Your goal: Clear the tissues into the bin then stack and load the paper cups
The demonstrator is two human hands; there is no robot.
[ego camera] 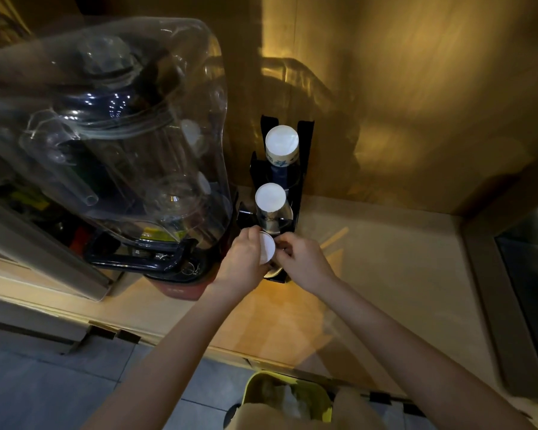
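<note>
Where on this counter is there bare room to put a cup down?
Bare counter lies right of the cup rack, up to the sink, and in front of both hands. Left of the rack it is crowded: the blender stands close against it.

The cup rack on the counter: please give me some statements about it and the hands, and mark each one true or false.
1. Both hands, left and right, are at the front slot of the rack. True.
2. The left hand grips a cup with its white base up. True.
3. The rack stands left of the blender. False: it stands to the right.
4. The two rear slots are empty. False: each holds upturned cups.
5. The bin sits on the counter. False: it is on the floor below.
</note>
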